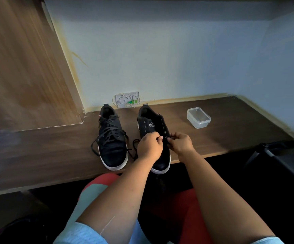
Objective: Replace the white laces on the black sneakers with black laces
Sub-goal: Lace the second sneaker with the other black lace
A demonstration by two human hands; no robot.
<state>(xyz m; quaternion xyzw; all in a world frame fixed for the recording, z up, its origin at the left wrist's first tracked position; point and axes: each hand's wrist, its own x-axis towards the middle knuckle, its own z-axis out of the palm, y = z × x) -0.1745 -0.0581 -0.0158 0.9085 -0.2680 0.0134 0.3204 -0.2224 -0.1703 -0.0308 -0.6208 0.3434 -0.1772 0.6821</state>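
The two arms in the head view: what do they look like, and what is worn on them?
Both forearms are bare from wrist to near the elbow. The left hand and right hand show no glove, ring, watch or bracelet. At the bottom edge, a light blue knitted sleeve covers the left upper arm, and a matching cuff just shows on the right.

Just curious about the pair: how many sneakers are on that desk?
2. The left sneaker, already threaded with black laces, stands on the wooden desk. The right sneaker stands beside it, partly covered by the left hand and right hand.
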